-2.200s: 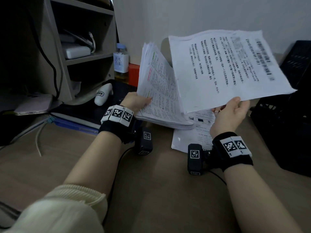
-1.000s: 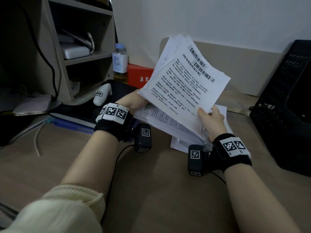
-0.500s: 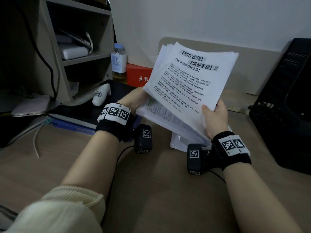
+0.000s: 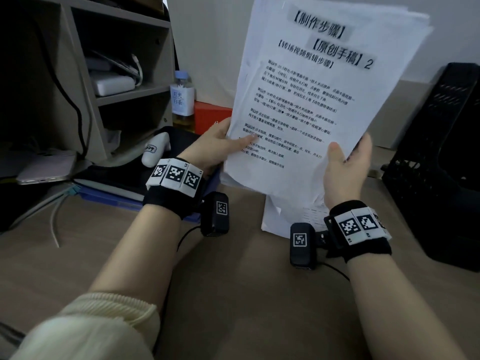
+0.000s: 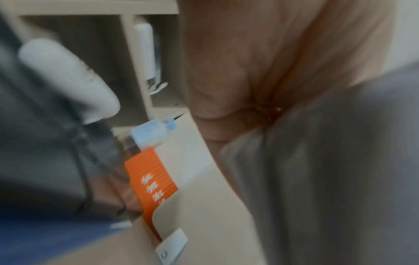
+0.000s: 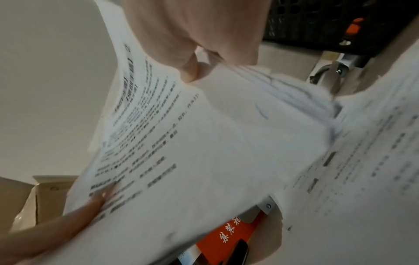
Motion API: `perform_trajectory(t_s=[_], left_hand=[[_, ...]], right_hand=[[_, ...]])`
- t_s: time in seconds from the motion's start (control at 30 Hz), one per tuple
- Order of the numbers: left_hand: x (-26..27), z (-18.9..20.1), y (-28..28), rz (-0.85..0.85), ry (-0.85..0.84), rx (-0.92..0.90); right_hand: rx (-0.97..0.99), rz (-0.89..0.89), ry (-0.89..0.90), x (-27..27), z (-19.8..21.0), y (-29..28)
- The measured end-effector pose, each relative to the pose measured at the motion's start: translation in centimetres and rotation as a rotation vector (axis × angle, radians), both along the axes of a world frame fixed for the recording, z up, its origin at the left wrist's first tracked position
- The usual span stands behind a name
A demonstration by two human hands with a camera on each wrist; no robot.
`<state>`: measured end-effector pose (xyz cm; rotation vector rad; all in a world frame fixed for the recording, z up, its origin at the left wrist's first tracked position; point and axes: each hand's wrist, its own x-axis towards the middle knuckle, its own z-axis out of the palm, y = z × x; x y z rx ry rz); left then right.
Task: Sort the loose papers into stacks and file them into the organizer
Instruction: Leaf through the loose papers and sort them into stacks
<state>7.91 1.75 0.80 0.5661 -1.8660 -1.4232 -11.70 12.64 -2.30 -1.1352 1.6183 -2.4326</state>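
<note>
Two hands held one thick stack of papers (image 4: 311, 105) up above the desk (image 4: 233, 294).

My left hand (image 4: 215, 146) pinched the stack's left edge, thumb lying on the printed top page, and my right hand (image 4: 345, 167) curled round the lower right edge. I think the stack was light but floppy and a bit slippery, because the top corners fanned apart. Holding both long sides near the bottom seemed best to me, so no sheets could slide out. Tapping the bottom edge on the desk would likely make the stack neat. One more sheet (image 4: 285, 219) lay flat on the desk under the stack. The black organizer (image 4: 441, 165) stood near on my right, and no papers showed in it.
</note>
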Motion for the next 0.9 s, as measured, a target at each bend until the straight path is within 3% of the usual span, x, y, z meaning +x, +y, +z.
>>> perform_trajectory(t_s=[0.23,0.57,0.9], left_hand=[[-1.8,-0.6,0.4,0.119,0.077,-0.134],[-2.5,-2.4,-1.1,0.127,-0.073,-0.068],[-2.2,-1.3,-0.5,0.212,0.233,-0.009]], right_hand=[[-0.023,-0.005,0.062,0.7,0.6,0.1],[0.164,0.158,0.065,0.6,-0.5,-0.6],[0.078,0.24,-0.163,1.0,-0.2,0.0]])
